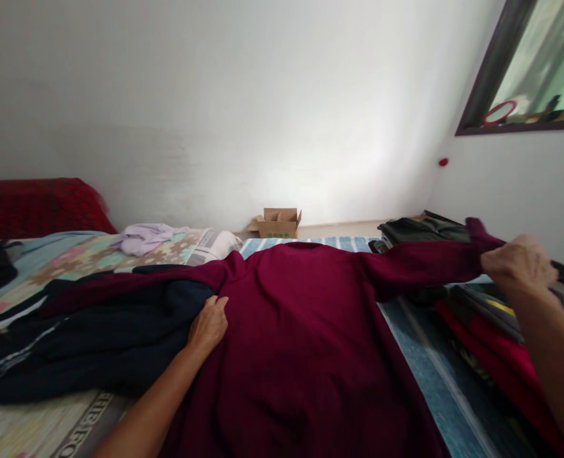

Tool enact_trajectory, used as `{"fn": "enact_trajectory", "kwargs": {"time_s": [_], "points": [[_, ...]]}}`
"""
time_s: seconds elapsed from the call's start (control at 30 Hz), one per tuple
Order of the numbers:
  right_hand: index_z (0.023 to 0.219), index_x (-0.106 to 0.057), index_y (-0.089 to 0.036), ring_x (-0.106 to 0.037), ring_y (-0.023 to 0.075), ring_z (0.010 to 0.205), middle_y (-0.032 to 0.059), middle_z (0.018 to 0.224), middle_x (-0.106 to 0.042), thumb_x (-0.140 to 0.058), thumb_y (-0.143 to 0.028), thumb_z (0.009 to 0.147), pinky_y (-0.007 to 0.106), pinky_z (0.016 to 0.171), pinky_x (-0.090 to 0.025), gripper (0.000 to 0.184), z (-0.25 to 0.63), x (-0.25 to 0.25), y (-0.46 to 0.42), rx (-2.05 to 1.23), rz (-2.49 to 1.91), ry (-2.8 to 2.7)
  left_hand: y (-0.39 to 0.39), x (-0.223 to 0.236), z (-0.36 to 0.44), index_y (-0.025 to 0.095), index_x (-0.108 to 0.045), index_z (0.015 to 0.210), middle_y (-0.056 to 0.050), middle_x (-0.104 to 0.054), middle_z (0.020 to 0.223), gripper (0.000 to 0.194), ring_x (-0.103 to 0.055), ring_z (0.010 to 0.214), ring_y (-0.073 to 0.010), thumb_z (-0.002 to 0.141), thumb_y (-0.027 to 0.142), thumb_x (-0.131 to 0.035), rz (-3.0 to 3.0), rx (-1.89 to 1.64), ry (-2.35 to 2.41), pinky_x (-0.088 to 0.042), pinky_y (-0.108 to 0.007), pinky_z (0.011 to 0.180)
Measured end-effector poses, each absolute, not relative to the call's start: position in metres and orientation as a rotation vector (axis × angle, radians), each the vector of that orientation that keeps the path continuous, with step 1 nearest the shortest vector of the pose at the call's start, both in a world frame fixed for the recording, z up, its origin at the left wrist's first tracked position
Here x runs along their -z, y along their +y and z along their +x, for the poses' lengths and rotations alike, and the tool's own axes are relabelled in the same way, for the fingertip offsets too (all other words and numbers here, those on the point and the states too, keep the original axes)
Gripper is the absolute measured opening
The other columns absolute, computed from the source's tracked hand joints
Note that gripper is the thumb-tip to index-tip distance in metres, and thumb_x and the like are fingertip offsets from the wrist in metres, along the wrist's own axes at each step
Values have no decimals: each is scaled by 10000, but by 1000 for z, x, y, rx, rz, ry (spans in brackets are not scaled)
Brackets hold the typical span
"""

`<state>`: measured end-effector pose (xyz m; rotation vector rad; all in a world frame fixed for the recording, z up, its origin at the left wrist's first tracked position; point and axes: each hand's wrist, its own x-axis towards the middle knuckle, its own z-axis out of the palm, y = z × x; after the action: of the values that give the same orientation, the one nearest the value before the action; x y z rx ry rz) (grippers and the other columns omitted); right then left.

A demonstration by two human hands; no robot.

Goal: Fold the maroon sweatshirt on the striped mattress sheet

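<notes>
A maroon long-sleeved top (305,318) lies spread out in front of me, its neckline toward the wall. My right hand (520,262) is closed around the cuff end of its right-side sleeve and holds it stretched out to the side, slightly blurred. At the left side of the top, below the shoulder, my left hand (210,323) has its fingers closed on the fabric. The other sleeve runs left across a dark navy garment (110,337) with white stripes. The lower end of the top is cut off by the frame.
Folded clothes (491,343) are stacked at the right, with dark garments (419,230) behind them. A lilac cloth (145,238) lies on the flowered bedding (79,261) at the left. An opened cardboard box (278,224) stands by the wall. A red covered object (38,207) is at far left.
</notes>
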<state>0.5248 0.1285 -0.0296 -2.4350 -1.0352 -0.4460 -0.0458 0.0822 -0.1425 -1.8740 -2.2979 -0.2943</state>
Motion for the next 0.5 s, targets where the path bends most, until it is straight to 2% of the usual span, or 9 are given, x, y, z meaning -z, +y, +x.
{"fn": "enact_trajectory", "kwargs": {"time_s": [0.1, 0.23, 0.33, 0.5], "points": [[1180, -482, -47, -470, 334, 1075, 272, 1150, -513, -322, -346, 873, 419, 755, -355, 457, 502, 41, 118, 435, -2384, -1111, 84, 138, -48, 140, -588, 1163, -118, -623, 1070, 452, -613, 986, -206, 802, 93, -320, -1881, 290, -2315, -462, -260, 869], [1132, -522, -149, -383, 335, 1143, 187, 1178, -487, -373, -449, 861, 443, 837, -333, 431, 467, 44, 116, 480, -2355, -1535, 83, 132, -54, 120, -563, 1213, -113, -666, 991, 479, -639, 932, -205, 806, 99, -310, -1884, 243, -2350, -462, -254, 852], [1137, -538, -143, -362, 365, 1135, 204, 1186, -453, -434, -451, 832, 474, 808, -338, 446, 461, 49, 123, 389, -2404, -1547, 81, 130, -58, 126, -551, 1228, -100, -684, 1021, 488, -638, 970, -199, 792, 83, -335, -1878, 247, -2371, -457, -239, 858], [1030, -644, -68, -468, 303, 1020, 213, 1084, -500, -416, -271, 823, 343, 680, -371, 368, 480, 49, 130, 292, -2421, -1544, 78, 128, -57, 158, -548, 1224, -107, -702, 976, 456, -657, 933, -218, 809, 97, -370, -1821, 234, -2460, -478, -265, 800]]}}
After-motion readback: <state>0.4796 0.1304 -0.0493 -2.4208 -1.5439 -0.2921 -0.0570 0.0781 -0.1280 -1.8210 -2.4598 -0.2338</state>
